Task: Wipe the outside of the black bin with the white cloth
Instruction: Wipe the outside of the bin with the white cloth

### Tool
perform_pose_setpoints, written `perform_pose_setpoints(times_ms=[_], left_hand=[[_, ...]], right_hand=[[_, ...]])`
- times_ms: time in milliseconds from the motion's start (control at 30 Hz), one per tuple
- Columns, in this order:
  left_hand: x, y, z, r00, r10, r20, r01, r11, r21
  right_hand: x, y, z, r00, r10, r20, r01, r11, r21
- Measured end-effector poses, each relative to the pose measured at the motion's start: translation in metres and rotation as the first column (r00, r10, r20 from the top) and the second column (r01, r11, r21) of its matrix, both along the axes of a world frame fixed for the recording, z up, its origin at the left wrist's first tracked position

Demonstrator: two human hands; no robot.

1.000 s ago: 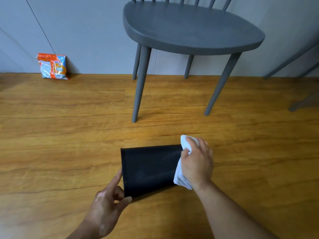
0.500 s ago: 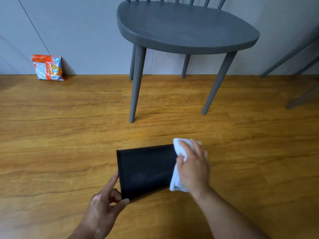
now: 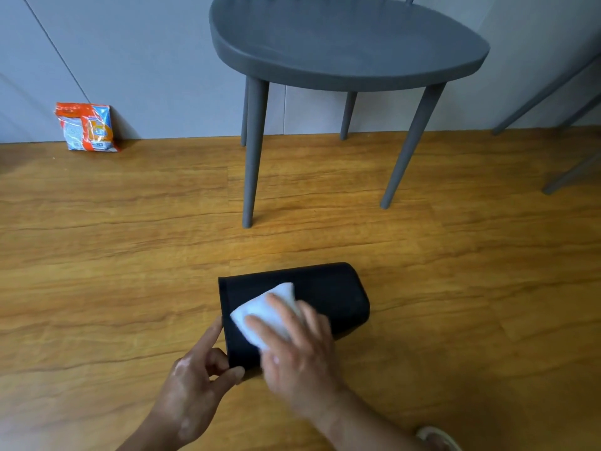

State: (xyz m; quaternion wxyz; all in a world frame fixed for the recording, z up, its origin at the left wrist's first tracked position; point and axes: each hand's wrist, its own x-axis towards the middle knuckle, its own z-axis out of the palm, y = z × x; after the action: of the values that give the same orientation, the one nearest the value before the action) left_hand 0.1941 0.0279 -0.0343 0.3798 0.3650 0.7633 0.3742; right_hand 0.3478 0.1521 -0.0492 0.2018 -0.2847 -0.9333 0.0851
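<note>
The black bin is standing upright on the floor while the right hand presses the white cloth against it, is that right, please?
Not quite: the head view shows the black bin lying on its side on the floor, not standing upright. The right hand does press the white cloth against it.

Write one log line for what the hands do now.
right hand: presses white cloth on black bin | left hand: holds bin's near end | bin: lying sideways on floor
</note>
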Motion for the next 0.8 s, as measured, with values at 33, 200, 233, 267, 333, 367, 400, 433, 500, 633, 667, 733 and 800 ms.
perform_pose_setpoints(times_ms=[33, 200, 233, 267, 333, 367, 400, 433, 500, 633, 667, 733, 800], left_hand=[[-0.001, 0.000, -0.001, 1.000, 0.004, 0.015, -0.004, 1.000, -0.014], [-0.003, 0.001, 0.001, 0.999, -0.035, 0.036, 0.036, 0.999, -0.037], [-0.002, 0.002, 0.003, 0.998, -0.037, 0.041, 0.039, 0.998, -0.039], [-0.003, 0.003, 0.005, 0.998, -0.041, 0.052, 0.044, 0.998, -0.046], [-0.008, 0.004, 0.011, 0.994, -0.046, 0.100, 0.053, 0.997, -0.064], [-0.013, 0.006, 0.016, 0.988, -0.026, 0.152, 0.036, 0.997, -0.067], [-0.019, 0.009, 0.023, 0.971, 0.023, 0.238, -0.010, 0.998, -0.059], [-0.026, 0.012, 0.029, 0.935, 0.082, 0.346, -0.068, 0.996, -0.053], [-0.041, 0.021, 0.039, 0.839, 0.144, 0.525, -0.125, 0.990, -0.073], [-0.062, 0.033, 0.036, 0.730, 0.224, 0.646, -0.159, 0.975, -0.157], [-0.064, 0.034, 0.031, 0.704, 0.259, 0.661, -0.185, 0.966, -0.181], [-0.068, 0.033, 0.019, 0.661, 0.300, 0.688, -0.223, 0.954, -0.202], [-0.069, 0.028, 0.009, 0.617, 0.311, 0.723, -0.261, 0.947, -0.185]], right_hand=[[0.012, 0.016, -0.005, 0.996, -0.084, 0.004, 0.084, 0.996, -0.008], [0.054, 0.088, -0.012, 0.920, -0.388, -0.055, 0.380, 0.918, -0.115], [0.056, 0.097, -0.012, 0.900, -0.433, -0.057, 0.414, 0.887, -0.203], [0.060, 0.105, -0.012, 0.866, -0.495, -0.075, 0.444, 0.828, -0.342], [0.069, 0.119, -0.007, 0.732, -0.673, -0.106, 0.408, 0.558, -0.722], [0.075, 0.122, -0.002, 0.645, -0.760, -0.084, 0.314, 0.363, -0.877], [0.079, 0.124, 0.004, 0.571, -0.818, -0.061, 0.214, 0.220, -0.952], [0.082, 0.125, 0.010, 0.528, -0.848, -0.053, 0.155, 0.157, -0.975], [0.081, 0.125, 0.018, 0.508, -0.858, -0.077, 0.111, 0.154, -0.982], [0.060, 0.124, 0.029, 0.708, -0.686, -0.170, 0.143, 0.375, -0.916], [0.054, 0.122, 0.029, 0.765, -0.623, -0.164, 0.154, 0.424, -0.892], [0.045, 0.118, 0.022, 0.834, -0.533, -0.143, 0.169, 0.493, -0.854], [0.039, 0.111, 0.011, 0.884, -0.455, -0.110, 0.206, 0.590, -0.781]])
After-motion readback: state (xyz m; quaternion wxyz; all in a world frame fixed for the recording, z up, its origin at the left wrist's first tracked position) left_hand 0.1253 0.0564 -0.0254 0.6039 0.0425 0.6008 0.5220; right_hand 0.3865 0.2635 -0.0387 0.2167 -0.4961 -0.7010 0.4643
